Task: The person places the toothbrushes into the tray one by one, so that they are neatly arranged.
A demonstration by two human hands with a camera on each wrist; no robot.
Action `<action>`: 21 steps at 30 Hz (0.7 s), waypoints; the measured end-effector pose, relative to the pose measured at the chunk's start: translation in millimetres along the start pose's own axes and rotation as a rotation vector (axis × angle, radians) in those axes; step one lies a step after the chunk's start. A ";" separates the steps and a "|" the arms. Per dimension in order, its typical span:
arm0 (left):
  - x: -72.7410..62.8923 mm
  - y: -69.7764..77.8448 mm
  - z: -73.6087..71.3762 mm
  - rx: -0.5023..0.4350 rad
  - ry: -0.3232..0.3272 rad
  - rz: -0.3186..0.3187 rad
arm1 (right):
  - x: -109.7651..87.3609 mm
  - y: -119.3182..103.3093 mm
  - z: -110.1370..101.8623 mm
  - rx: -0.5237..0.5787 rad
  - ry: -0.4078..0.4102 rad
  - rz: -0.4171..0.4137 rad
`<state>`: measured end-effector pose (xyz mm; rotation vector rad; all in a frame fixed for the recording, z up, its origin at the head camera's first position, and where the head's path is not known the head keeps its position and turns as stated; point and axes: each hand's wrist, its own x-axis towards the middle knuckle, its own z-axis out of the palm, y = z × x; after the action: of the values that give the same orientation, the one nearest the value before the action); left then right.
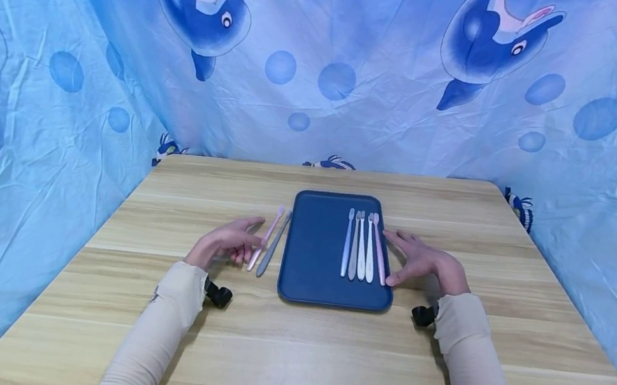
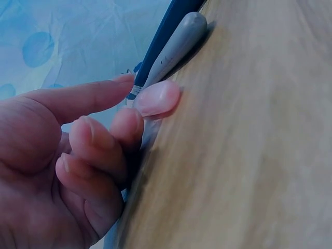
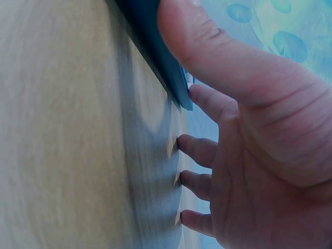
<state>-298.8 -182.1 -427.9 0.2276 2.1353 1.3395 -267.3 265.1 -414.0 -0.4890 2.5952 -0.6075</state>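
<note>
My left hand (image 1: 233, 238) is beside a pink toothbrush (image 1: 255, 257) on the table, its thumb overlapping the handle in the head view. In the left wrist view the other fingers are bent, close by the rounded end of that pink handle (image 2: 161, 98). A grey toothbrush (image 1: 267, 259) lies just right of it, along the tray's left edge. My right hand (image 1: 421, 261) spreads at the right edge of the dark blue tray (image 1: 310, 250), thumb and index fingertips at the rim. Several toothbrushes (image 1: 362, 250) lie side by side in the tray's right half, a pink one (image 1: 379, 246) outermost.
The wood-grain table (image 1: 311, 360) stretches around the tray on all sides. Blue cloth with dolphin prints (image 1: 315, 45) hangs behind and along both sides of the table. A black wrist camera (image 1: 219, 296) sits below the left hand, another (image 1: 423, 316) below the right.
</note>
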 end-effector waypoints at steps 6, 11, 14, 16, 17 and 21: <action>-1.9 2.1 1.3 0.017 0.006 -0.012 | -0.3 -0.1 0.0 -0.004 0.003 0.000; -2.6 4.1 2.1 0.079 0.014 -0.009 | 0.6 1.0 0.7 0.001 0.006 -0.008; -2.0 5.0 2.6 0.101 0.034 -0.022 | 0.3 0.8 0.7 0.001 0.008 -0.009; -1.6 5.4 2.6 0.103 0.048 -0.040 | 0.0 0.3 0.7 0.001 0.008 -0.005; -1.2 5.3 2.4 0.109 0.054 -0.043 | -0.1 0.1 0.8 0.002 0.008 -0.003; -0.3 5.1 2.3 0.131 0.063 -0.049 | -0.2 -0.2 1.0 0.001 0.007 -0.001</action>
<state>-298.1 -178.0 -424.1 0.1867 2.2688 1.1955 -266.6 264.6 -414.7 -0.4890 2.6015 -0.6124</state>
